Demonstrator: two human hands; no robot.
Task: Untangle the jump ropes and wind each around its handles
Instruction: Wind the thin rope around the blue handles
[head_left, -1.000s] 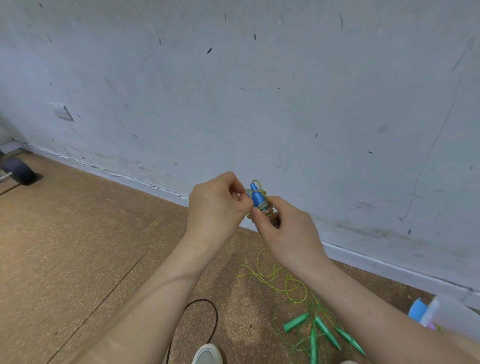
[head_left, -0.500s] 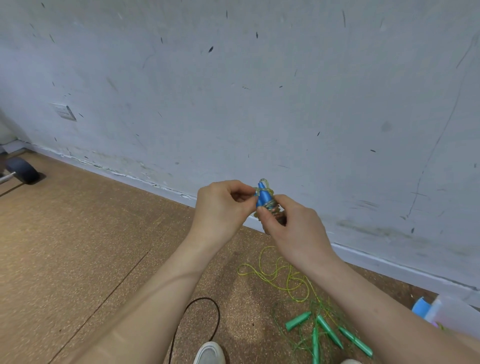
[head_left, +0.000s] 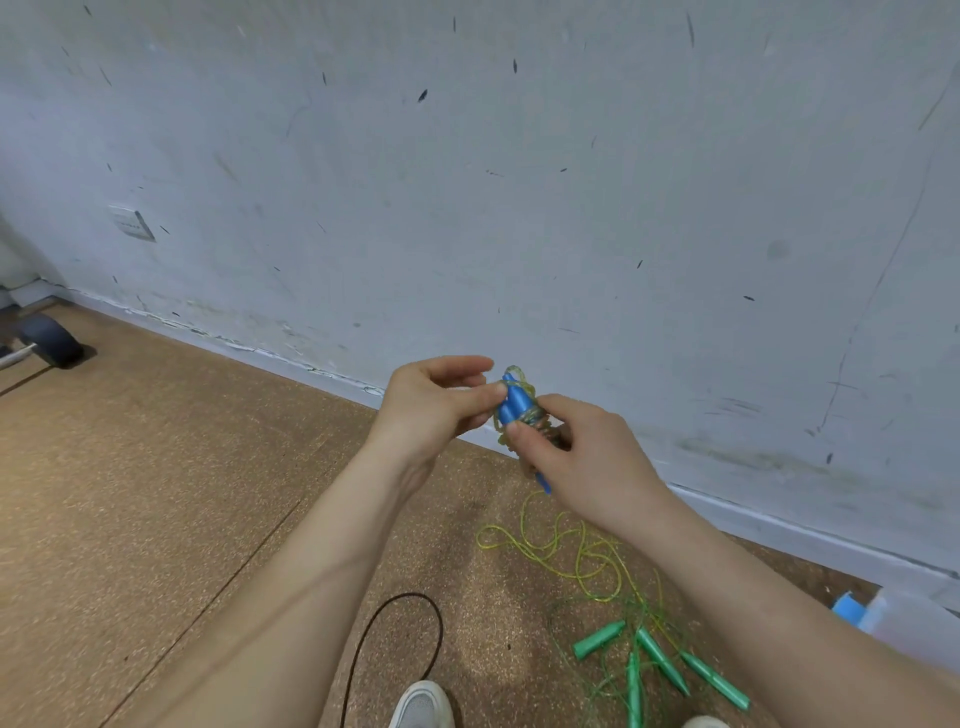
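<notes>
Blue handles are held side by side, tips up, with yellow-green rope wound round their middle. Right hand grips the lower half of the handles, thumb pressed onto the coils. Left hand, on the handles' other side, pinches the rope near their tips. Whether the free end is tucked under a coil cannot be told, as the strands blur there

Risks, as judged:
1. If the left pinch lets go before the end is locked, the springy coils likely loosen and slide off the tapered tips
2. If the right thumb lifts, the two handles can splay and the winding goes slack
3. Below the handles a loose yellow rope lies on the floor, and further below and to the right are green handles in a green tangle. A bundle set down among them could snag again
4. Black cable lies below and left of the handles, beside a shoe, and a foot could catch it
</notes>
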